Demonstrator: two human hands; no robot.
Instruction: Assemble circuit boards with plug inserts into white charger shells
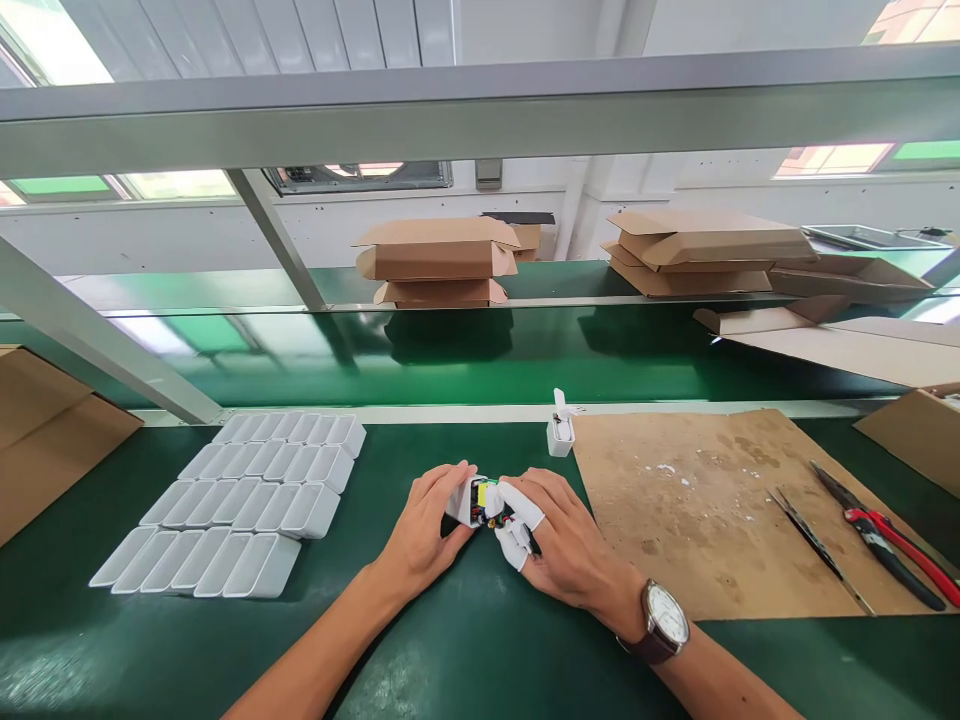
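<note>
My left hand [429, 525] is closed around a white plastic housing [461, 502] just above the green table. From its open end shows a small circuit assembly [484, 495] with a yellow part and thin wires. My right hand [559, 535], with white coverings on its thumb and index finger and a watch on the wrist, pinches the other side of the assembly. The fingers hide part of it. Behind my right hand stands a small white case [560, 435] with its lid up.
Rows of white trays [262, 500] lie at the left. A stained brown board [690, 510] at the right carries tweezers [821, 550] and red-handled pliers [885, 535]. Cardboard boxes [442, 250] sit behind; a metal frame [480, 110] crosses above the green table [420, 650].
</note>
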